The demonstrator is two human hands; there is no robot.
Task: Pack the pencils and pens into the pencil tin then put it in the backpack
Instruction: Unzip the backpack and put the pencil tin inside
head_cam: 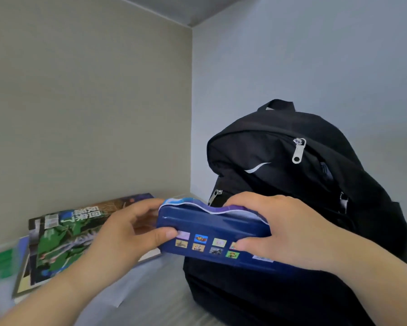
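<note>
A blue pencil tin [211, 227] with small picture stickers on its underside is held in the air, lid closed and tilted toward me. My left hand [127, 234] grips its left end with the thumb underneath. My right hand [284, 229] grips its right end, fingers over the top edge. Directly behind the tin stands a black backpack [291, 161] with a white swoosh, upright against the wall. Its silver zipper pulls show at the top and at the front pocket. No pencils or pens are visible.
A stack of magazines and books [63, 241] lies on the grey desk [150, 300] to the left of the backpack, under my left forearm. Beige and pale walls meet in a corner right behind the desk.
</note>
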